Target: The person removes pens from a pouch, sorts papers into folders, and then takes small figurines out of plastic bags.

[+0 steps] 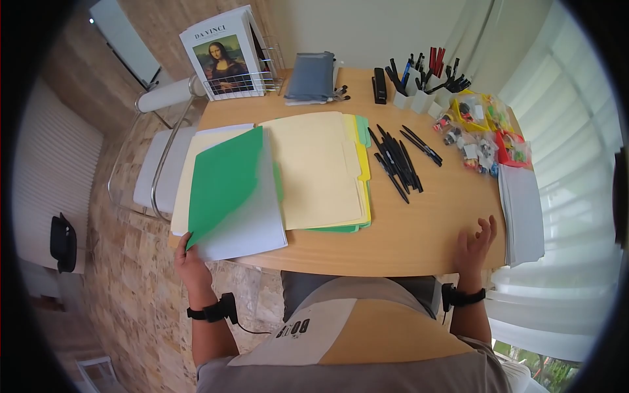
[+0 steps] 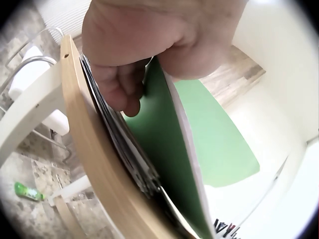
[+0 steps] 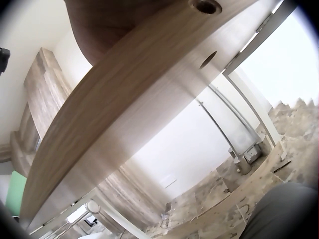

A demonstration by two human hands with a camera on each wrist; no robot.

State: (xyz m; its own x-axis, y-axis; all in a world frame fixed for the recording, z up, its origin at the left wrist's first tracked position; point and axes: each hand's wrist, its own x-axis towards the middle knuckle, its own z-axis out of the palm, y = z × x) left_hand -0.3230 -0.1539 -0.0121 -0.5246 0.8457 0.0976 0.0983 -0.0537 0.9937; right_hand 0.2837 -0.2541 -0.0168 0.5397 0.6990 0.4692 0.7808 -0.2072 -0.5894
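My left hand (image 1: 191, 265) pinches the near left corner of a green folder (image 1: 223, 180). White sheets (image 1: 246, 232) show beside its raised green cover. In the left wrist view the thumb and curled fingers (image 2: 117, 92) are at the folder's edge, which stands up from the papers below. Right of it lies a stack of manila folders (image 1: 308, 170) with yellow and green ones underneath. My right hand (image 1: 473, 247) rests at the desk's front edge, fingers loosely bent and holding nothing. In the right wrist view the desk edge (image 3: 114, 99) hides most of that hand.
Several black pens (image 1: 398, 160) lie right of the folders. Behind stand a wire rack (image 1: 272, 65) with a Da Vinci book (image 1: 223, 59), a grey-blue pouch (image 1: 310, 75), a stapler (image 1: 379, 86) and pen holders (image 1: 422, 101). Bagged small items (image 1: 481, 147) and grey-white sheets (image 1: 522, 216) are at the right.
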